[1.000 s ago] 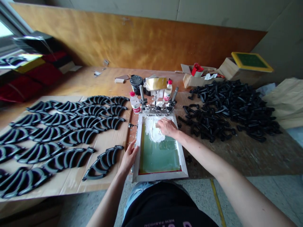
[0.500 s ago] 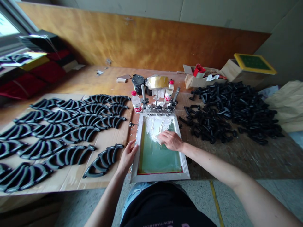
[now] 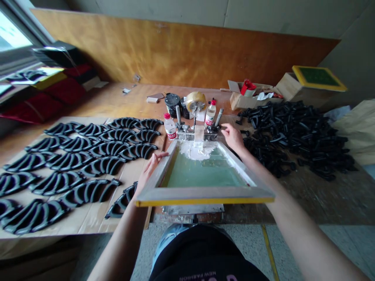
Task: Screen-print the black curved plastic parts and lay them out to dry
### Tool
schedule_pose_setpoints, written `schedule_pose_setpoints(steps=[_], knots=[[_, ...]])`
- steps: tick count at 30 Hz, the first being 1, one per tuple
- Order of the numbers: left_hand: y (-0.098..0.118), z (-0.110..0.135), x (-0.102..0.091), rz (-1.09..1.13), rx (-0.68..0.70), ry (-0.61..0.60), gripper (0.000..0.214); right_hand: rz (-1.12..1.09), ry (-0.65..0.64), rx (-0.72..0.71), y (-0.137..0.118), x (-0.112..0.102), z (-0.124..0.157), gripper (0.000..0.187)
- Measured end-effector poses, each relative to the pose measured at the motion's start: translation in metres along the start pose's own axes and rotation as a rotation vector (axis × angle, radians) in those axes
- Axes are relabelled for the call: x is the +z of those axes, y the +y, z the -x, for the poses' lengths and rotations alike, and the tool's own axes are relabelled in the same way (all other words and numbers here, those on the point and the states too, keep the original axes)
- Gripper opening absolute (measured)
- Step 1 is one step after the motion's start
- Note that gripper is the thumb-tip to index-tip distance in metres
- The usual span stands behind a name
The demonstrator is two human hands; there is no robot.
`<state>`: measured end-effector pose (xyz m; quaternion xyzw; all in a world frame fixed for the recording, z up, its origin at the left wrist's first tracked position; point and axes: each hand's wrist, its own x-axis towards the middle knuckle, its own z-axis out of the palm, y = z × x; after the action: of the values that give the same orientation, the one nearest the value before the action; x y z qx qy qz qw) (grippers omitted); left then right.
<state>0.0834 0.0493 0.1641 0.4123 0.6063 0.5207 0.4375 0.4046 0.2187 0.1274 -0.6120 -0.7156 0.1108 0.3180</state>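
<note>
Left hand [image 3: 150, 170] steadies the tilted silkscreen frame [image 3: 205, 196], fingers spread open along its edge; right hand [image 3: 233, 138], fingers also open, sits beside its far corner, white ink [image 3: 195, 151] massed at the clamped end.

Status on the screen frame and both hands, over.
Left hand and right hand at the raised screen frame. White ink on its mesh. Black plastic parts beside right hand.
</note>
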Motion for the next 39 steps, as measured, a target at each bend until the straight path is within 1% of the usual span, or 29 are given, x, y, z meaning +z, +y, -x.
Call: schedule_pose_setpoints(steps=[1,2,3,4,5,6,7,9,10,11,13,14,15,16,17,19,20,21,23,25,27,29,31,34,36,39], knots=[[0.008,-0.007,0.005,0.053,0.046,0.007,0.065,-0.008,0.011,0.068,0.012,0.000,0.008,0.027],[0.016,-0.014,0.010,0.104,0.079,0.004,0.062,-0.015,-0.005,0.120,0.021,0.003,0.019,0.023],[0.022,-0.020,0.016,0.146,0.094,-0.004,0.060,-0.025,-0.044,0.151,0.026,0.010,0.032,0.019],[0.027,-0.024,0.020,0.172,0.097,-0.002,0.058,-0.039,-0.103,0.150,0.027,0.019,0.047,0.016],[0.030,-0.028,0.024,0.189,0.093,0.001,0.057,-0.053,-0.170,0.115,0.025,0.029,0.062,0.014],[0.030,-0.029,0.028,0.207,0.086,0.012,0.056,-0.061,-0.240,0.048,0.020,0.039,0.076,0.016],[0.027,-0.028,0.030,0.223,0.081,0.031,0.056,-0.058,-0.303,-0.036,0.013,0.047,0.088,0.021],[0.013,-0.020,0.033,0.235,0.056,0.062,0.056,-0.011,-0.399,-0.188,-0.002,0.057,0.105,0.029],[0.002,-0.013,0.034,0.224,0.013,0.055,0.057,0.020,-0.431,-0.231,-0.009,0.057,0.109,0.027],[-0.010,-0.002,0.035,0.199,-0.061,0.015,0.059,0.040,-0.458,-0.250,-0.016,0.055,0.112,0.021],[-0.035,0.023,0.039,0.134,-0.274,-0.149,0.064,0.023,-0.491,-0.266,-0.033,0.047,0.114,0.010],[-0.046,0.037,0.041,0.119,-0.381,-0.229,0.067,-0.007,-0.494,-0.290,-0.044,0.044,0.117,0.008],[-0.056,0.050,0.044,0.130,-0.466,-0.282,0.069,-0.038,-0.488,-0.328,-0.058,0.043,0.121,0.007],[-0.064,0.061,0.047,0.170,-0.513,-0.288,0.070,-0.061,-0.479,-0.385,-0.073,0.043,0.127,0.007],[-0.070,0.071,0.048,0.226,-0.524,-0.241,0.069,-0.068,-0.472,-0.453,-0.090,0.047,0.135,0.008],[-0.080,0.082,0.042,0.324,-0.483,-0.052,0.065,-0.062,-0.478,-0.601,-0.125,0.059,0.154,0.013],[-0.086,0.085,0.034,0.344,-0.452,0.044,0.062,-0.069,-0.495,-0.664,-0.141,0.068,0.163,0.015],[-0.092,0.087,0.020,0.342,-0.425,0.129,0.060,-0.093,-0.516,-0.709,-0.155,0.078,0.170,0.016],[-0.108,0.094,-0.017,0.287,-0.390,0.277,0.059,-0.175,-0.562,-0.742,-0.177,0.102,0.179,0.018],[-0.130,0.105,-0.062,0.193,-0.395,0.438,0.063,-0.234,-0.612,-0.723,-0.191,0.128,0.180,0.022],[-0.154,0.118,-0.105,0.072,-0.449,0.602,0.070,-0.227,-0.675,-0.677,-0.201,0.157,0.178,0.024],[-0.178,0.127,-0.138,-0.042,-0.529,0.692,0.075,-0.187,-0.751,-0.623,-0.210,0.185,0.178,0.026],[-0.196,0.131,-0.160,-0.117,-0.594,0.694,0.073,-0.124,-0.829,-0.572,-0.219,0.210,0.180,0.030],[-0.212,0.124,-0.177,-0.197,-0.647,0.615,0.062,-0.011,-0.913,-0.507,-0.234,0.242,0.186,0.038],[-0.216,0.115,-0.185,-0.264,-0.671,0.546,0.056,0.039,-0.926,-0.477,-0.242,0.256,0.187,0.038],[-0.218,0.100,-0.196,-0.364,-0.693,0.460,0.052,0.072,-0.889,-0.458,-0.249,0.268,0.180,0.035]])
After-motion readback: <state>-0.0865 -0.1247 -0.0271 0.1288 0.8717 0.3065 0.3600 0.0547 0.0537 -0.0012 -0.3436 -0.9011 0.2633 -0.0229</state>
